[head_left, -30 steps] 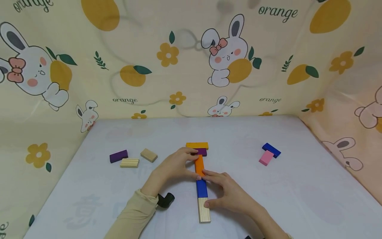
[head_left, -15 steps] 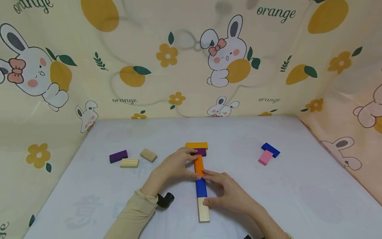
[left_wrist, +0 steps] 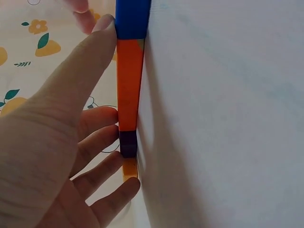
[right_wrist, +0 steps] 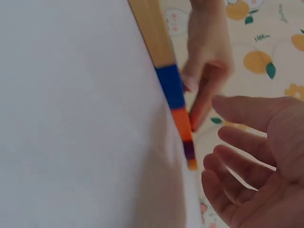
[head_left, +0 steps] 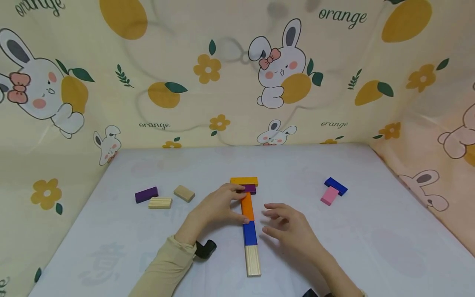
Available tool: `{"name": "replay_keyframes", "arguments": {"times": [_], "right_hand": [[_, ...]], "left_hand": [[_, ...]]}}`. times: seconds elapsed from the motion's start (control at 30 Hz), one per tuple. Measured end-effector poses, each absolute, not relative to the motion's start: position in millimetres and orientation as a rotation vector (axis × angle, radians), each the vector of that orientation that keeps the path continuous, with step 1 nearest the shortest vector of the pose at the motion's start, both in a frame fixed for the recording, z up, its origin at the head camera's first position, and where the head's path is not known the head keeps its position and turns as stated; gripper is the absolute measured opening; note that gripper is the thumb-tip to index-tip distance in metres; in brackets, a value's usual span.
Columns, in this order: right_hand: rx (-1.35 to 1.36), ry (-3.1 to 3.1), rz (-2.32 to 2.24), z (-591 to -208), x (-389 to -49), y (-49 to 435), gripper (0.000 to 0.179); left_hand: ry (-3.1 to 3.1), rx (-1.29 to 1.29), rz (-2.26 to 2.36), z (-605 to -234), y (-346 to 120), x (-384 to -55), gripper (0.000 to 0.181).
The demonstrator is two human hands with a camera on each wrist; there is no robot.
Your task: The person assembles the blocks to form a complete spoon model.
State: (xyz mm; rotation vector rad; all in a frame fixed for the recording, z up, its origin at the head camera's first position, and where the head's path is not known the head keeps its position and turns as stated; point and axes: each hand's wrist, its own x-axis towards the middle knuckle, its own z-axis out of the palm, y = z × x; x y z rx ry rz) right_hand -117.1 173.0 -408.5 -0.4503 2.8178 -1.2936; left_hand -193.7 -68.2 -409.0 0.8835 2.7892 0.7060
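Observation:
A line of wooden blocks runs down the middle of the table in the head view: a plain block (head_left: pixel 253 262) nearest, then a blue block (head_left: pixel 250 234), an orange block (head_left: pixel 248 208) and a purple block (head_left: pixel 252 189). A yellow block (head_left: pixel 243 181) lies crosswise at the far end. My left hand (head_left: pixel 217 204) rests along the line's left side, its thumb by the seam of blue and orange and its fingers near the purple block. To the right of the line, my right hand (head_left: pixel 293 229) is apart from the blocks, fingers loosely bent and holding nothing.
At left lie a dark purple block (head_left: pixel 146 194) and two plain blocks, one ridged (head_left: pixel 160 203) and one smooth (head_left: pixel 184 193). A pink block (head_left: pixel 329 196) leans on or overlaps another blue block (head_left: pixel 336 185) at right. A printed cloth (head_left: pixel 230 95) hangs behind the table.
My right hand has let go of the line's right side and moved off to the right. The left hand and the blocks stay in place.

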Motion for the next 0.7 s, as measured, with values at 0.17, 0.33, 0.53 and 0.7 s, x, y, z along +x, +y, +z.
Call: {"name": "replay_keyframes", "arguments": {"times": [0.17, 0.33, 0.53, 0.7], "right_hand": [[-0.397, 2.996, -1.249, -400, -126, 199, 0.031], [-0.254, 3.139, -1.156, -394, -134, 256, 0.034], [-0.213, 3.169, -1.034, -396, -143, 320, 0.047], [-0.291, 3.099, -1.035, -398, -154, 343, 0.052]], "left_hand": [[2.789, 0.88, 0.706, -409, -68, -194, 0.082], [2.784, 0.853, 0.708, -412, -68, -194, 0.082], [2.776, 0.835, 0.74, -411, -68, -192, 0.082], [2.773, 0.817, 0.745, -411, -68, -191, 0.082]]}}
